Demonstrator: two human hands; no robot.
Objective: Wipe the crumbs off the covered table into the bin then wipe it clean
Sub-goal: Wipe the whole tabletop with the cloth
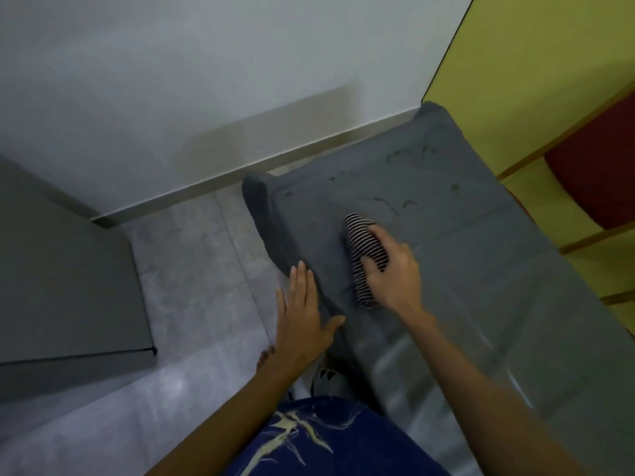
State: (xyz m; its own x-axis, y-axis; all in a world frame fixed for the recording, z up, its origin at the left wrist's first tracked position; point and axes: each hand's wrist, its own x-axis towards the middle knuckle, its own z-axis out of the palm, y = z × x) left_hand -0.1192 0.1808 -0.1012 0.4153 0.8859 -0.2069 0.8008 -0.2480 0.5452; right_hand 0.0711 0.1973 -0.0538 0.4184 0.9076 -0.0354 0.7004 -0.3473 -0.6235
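Note:
A table under a grey cover (464, 269) runs from the middle to the lower right. My right hand (391, 269) grips a black-and-white striped cloth (360, 249) and holds it down on the cover near the left edge. My left hand (304, 314) lies flat with straight fingers against the cover's left edge, thumb resting on top. Dark wet-looking marks (402, 201) show on the cover beyond the cloth. No bin is in view.
A grey tiled floor (192, 286) lies to the left of the table. A dark grey cabinet (68, 276) stands at the far left. White wall (206, 80) behind, a yellow wall (536, 80) and a red seat (598, 173) at the right.

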